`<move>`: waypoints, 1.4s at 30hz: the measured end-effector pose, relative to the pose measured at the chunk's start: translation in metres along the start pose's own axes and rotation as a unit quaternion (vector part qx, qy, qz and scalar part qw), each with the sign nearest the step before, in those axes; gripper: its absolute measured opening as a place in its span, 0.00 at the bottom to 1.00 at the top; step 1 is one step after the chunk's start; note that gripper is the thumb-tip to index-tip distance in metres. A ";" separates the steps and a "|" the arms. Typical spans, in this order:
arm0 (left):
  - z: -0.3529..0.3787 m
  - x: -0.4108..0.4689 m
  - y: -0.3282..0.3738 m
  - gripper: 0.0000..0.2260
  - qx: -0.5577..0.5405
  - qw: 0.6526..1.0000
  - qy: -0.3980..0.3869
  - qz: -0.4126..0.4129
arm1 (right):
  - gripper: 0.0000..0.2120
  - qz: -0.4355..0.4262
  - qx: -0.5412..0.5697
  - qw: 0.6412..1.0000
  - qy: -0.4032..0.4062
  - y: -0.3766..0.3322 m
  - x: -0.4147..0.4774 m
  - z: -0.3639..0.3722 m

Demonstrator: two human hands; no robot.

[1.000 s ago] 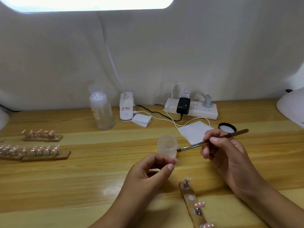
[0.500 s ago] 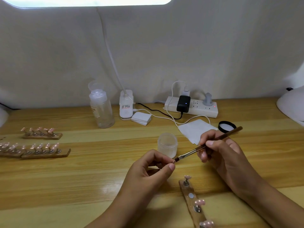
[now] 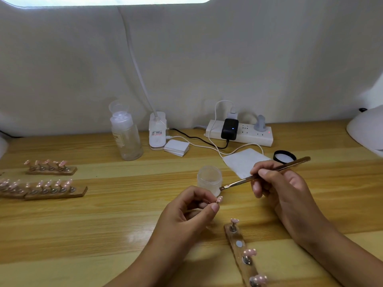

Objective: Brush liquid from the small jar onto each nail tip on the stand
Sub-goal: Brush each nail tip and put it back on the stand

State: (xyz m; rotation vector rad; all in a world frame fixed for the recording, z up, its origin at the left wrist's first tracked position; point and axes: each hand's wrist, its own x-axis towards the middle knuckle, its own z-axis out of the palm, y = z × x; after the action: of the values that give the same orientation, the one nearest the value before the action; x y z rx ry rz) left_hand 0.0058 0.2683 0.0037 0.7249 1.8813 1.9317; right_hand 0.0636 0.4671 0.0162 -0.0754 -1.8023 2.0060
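A small frosted jar (image 3: 209, 179) stands open on the wooden desk (image 3: 124, 224). My left hand (image 3: 186, 212) pinches a pink nail tip (image 3: 219, 199) on its holder just in front of the jar. My right hand (image 3: 277, 189) grips a thin metal brush (image 3: 265, 172), and its bristle end lies beside the jar, slightly above the pinched tip. A wooden stand (image 3: 241, 257) with three pink tips and one bare magnet lies near the desk's front edge, between my forearms.
Two more wooden stands with tips (image 3: 43, 187) lie at the left. A clear pump bottle (image 3: 125, 135), a lamp base (image 3: 157, 131), a power strip (image 3: 240, 132), a white wipe (image 3: 244, 161) and the black jar lid (image 3: 284, 156) sit behind.
The brush tip dipped toward the pinched nail tip half a second ago and has lifted back beside the jar. My left hand keeps its pinch on the tip.
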 end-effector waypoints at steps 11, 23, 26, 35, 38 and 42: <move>0.001 -0.003 0.005 0.04 0.037 0.999 -0.014 -0.001 | 0.08 0.044 0.054 0.997 -0.018 -0.005 -0.001 0.004; 0.001 -0.003 0.005 0.04 0.051 0.999 -0.012 -0.008 | 0.11 0.045 -0.007 0.999 -0.005 -0.004 -0.002 0.010; 0.001 -0.003 0.004 0.04 0.058 0.998 -0.012 -0.007 | 0.11 0.048 -0.020 0.998 0.021 -0.003 -0.001 0.008; 0.001 -0.004 0.005 0.04 0.057 0.998 -0.017 -0.007 | 0.10 0.063 0.025 0.997 -0.030 -0.005 -0.002 0.008; 0.001 -0.004 0.005 0.06 0.056 0.998 -0.019 -0.011 | 0.11 0.064 0.012 0.998 -0.026 -0.004 -0.002 0.009; 0.001 -0.004 0.005 0.03 0.049 0.999 -0.016 -0.015 | 0.12 0.052 -0.016 0.999 0.003 -0.002 0.000 0.010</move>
State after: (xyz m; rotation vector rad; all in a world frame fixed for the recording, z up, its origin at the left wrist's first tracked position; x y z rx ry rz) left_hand 0.0101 0.2669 0.0078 0.7486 1.9673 1.8093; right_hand 0.0606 0.4575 0.0195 -0.1885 -1.8607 2.0454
